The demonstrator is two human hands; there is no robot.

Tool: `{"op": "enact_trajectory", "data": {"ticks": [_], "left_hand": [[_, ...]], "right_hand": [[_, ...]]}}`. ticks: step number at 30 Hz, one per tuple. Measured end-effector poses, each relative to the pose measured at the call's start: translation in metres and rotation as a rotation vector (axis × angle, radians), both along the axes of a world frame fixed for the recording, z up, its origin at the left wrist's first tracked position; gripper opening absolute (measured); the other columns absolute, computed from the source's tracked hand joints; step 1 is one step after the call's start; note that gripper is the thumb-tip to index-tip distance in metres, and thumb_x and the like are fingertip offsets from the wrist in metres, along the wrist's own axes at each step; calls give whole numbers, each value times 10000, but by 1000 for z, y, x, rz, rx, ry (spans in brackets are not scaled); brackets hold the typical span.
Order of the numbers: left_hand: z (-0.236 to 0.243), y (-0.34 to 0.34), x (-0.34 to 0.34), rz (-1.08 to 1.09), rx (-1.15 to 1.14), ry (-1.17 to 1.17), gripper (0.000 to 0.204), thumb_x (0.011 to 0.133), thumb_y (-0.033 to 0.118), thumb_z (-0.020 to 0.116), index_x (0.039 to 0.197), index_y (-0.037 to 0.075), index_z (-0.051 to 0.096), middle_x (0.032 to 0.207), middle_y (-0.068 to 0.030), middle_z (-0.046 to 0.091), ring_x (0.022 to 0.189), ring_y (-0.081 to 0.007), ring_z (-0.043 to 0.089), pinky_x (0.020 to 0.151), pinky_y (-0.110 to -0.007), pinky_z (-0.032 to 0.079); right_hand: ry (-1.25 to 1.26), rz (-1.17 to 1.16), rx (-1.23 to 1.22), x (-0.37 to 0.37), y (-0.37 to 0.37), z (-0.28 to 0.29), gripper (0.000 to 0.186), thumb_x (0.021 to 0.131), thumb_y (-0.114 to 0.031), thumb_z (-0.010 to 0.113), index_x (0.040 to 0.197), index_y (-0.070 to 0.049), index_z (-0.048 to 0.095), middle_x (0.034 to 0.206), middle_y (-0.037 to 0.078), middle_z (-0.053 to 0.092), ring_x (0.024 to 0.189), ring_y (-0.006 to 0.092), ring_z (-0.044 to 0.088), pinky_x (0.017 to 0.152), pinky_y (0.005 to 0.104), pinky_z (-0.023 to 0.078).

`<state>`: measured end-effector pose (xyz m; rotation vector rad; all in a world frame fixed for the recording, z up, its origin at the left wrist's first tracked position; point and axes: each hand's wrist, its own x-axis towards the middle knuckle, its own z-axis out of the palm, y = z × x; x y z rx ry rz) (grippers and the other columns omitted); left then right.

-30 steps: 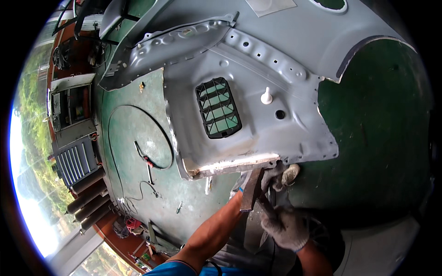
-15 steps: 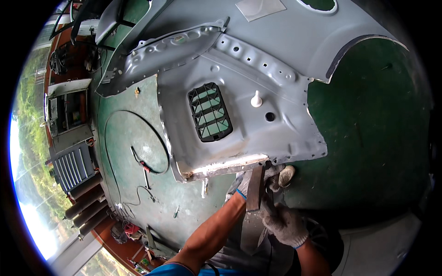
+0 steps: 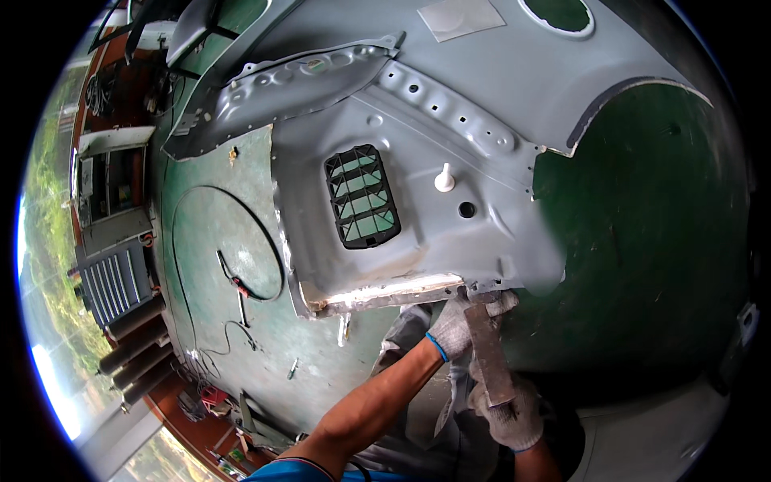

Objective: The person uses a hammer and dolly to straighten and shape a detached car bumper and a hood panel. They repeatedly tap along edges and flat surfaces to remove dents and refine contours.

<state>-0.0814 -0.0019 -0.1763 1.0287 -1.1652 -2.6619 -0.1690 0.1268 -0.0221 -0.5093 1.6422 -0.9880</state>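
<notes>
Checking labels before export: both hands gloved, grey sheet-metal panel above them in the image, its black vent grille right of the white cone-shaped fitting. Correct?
One error: the black vent grille is left of the white cone-shaped fitting, as the head view shows. Rest stands: left hand and right hand gloved, grey sheet-metal panel above them in the image.
</notes>
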Motion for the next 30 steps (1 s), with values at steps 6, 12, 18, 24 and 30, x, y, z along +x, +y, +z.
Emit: {"op": "enact_trajectory", "data": {"ticks": [6, 12, 18, 24, 30], "left_hand": [[10, 9, -2, 189, 210, -41, 295, 1041, 261, 606, 1139, -13, 656, 910, -83, 680, 721, -136, 617, 602, -273, 494], [61, -35, -31, -86, 14, -186, 222, 985, 236, 732, 962, 21, 686, 621, -27, 556, 508, -127, 521, 468, -317, 436], [51, -22, -27, 73, 240, -288, 166, 968, 197, 733, 975, 37, 690, 644, -18, 567, 511, -129, 530, 469, -298, 428], [47, -29, -25, -48, 223, -237, 274, 1007, 272, 687, 1023, 0, 667, 762, -43, 610, 593, -118, 554, 530, -295, 455], [36, -18, -20, -28, 138, -185, 366, 1067, 359, 587, 960, 17, 663, 749, -49, 609, 586, -136, 550, 537, -308, 472]], "right_hand": [[208, 51, 1, 2, -13, 16, 278, 945, -302, 662, 1008, -33, 696, 701, 107, 674, 608, 272, 683, 590, 403, 529], [258, 61, 186, -1, -20, 10, 349, 930, -386, 724, 1069, -66, 716, 802, 179, 694, 705, 397, 702, 655, 472, 567], [278, 230, -16, -16, -38, 38, 252, 931, -329, 715, 1020, -97, 756, 698, 133, 685, 636, 366, 697, 598, 452, 566], [336, 36, 8, -3, -23, 18, 251, 916, -319, 724, 952, -71, 710, 648, 138, 668, 605, 357, 690, 560, 453, 553], [215, 8, 107, 0, -3, -1, 312, 930, -339, 725, 942, -32, 670, 714, 172, 674, 656, 384, 700, 589, 448, 555]]}}
